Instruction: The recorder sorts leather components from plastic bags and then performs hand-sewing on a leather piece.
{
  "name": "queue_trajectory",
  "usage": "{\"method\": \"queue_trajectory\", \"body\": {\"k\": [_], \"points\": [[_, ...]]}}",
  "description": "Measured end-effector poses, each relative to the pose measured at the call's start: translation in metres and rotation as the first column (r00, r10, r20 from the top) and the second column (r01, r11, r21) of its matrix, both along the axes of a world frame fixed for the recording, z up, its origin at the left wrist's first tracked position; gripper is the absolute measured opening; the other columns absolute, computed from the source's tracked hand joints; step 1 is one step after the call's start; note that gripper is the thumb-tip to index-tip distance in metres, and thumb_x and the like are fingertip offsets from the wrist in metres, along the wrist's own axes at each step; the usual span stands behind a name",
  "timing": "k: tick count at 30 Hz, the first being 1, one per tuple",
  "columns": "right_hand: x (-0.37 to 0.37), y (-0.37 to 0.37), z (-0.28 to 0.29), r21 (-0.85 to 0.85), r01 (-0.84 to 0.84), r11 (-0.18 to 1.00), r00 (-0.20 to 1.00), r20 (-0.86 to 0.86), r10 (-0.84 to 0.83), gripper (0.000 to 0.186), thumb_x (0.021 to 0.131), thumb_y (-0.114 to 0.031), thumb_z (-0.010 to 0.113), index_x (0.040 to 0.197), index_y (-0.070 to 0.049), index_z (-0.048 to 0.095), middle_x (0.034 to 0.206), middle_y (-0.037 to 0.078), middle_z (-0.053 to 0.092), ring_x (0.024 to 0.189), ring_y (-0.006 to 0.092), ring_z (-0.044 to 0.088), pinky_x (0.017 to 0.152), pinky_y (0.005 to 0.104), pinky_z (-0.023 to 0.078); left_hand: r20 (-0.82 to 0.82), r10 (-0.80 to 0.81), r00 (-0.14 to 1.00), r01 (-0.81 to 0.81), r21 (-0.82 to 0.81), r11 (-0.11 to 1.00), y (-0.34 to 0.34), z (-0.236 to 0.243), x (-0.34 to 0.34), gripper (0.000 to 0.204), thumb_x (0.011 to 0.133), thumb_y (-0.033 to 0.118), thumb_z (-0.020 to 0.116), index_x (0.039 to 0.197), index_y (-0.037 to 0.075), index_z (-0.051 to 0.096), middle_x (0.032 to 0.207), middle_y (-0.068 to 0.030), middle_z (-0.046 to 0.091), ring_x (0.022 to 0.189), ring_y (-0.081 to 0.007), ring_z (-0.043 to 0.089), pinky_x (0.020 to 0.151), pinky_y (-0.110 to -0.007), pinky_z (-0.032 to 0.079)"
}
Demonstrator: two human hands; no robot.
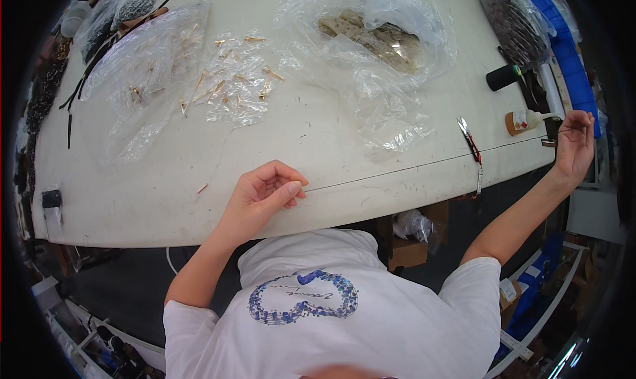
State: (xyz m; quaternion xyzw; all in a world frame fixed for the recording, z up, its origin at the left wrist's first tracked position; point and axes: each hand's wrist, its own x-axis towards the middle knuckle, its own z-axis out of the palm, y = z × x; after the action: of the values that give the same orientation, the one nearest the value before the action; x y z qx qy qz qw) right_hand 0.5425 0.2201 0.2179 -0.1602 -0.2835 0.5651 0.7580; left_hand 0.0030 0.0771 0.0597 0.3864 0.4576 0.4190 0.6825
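One dark thread [391, 172] is running nearly straight from the left hand [268, 192], which is pinching it at the fingertips, toward the right hand [574, 148]. I'm losing it there, so can't tell if that curled hand is gripping. Farther out, a bottle [527, 121] is holding amber liquid [510, 124], a clear bag [126, 124] is holding gold bits [136, 95], and a crumpled bag [391, 107] is wrapping brownish stuff [372, 40] I'm not really making out tbh.
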Motion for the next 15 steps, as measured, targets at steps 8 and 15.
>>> {"method": "queue_trajectory", "body": {"k": [8, 15], "points": [[-0.129, 0.002, 0.016, 0.318, -0.007, 0.948, 0.864, 0.479, -0.155, 0.016, 0.099, -0.010, 0.054, 0.105, 0.004, 0.057, 0.086, 0.008, 0.054, 0.080, 0.0173, 0.051, 0.075, 0.0320, 0.045, -0.671, 0.408, 0.620, -0.076, 0.465, 0.882, 0.148, 0.001, 0.041, 0.058, 0.089, 0.031, 0.072, 0.133, -0.001, 0.051, 0.121, -0.0145, 0.056, 0.091, -0.0130, 0.057, 0.076, -0.029, 0.050], [-0.199, 0.012, -0.019, 0.315, -0.050, 0.948, 0.766, 0.621, -0.166, 0.018, 0.103, -0.015, 0.048, 0.109, -0.001, 0.058, 0.076, 0.006, 0.054, 0.064, 0.0146, 0.054, 0.060, 0.0275, 0.046, 0.112, 0.184, 0.976, -0.216, 0.511, 0.832, 0.114, 0.020, -0.014, 0.021, 0.094, 0.014, 0.064, 0.110, 0.004, 0.054, 0.102, -0.0090, 0.069, 0.102, -0.0173, 0.066, 0.095, -0.036, 0.051]]}}
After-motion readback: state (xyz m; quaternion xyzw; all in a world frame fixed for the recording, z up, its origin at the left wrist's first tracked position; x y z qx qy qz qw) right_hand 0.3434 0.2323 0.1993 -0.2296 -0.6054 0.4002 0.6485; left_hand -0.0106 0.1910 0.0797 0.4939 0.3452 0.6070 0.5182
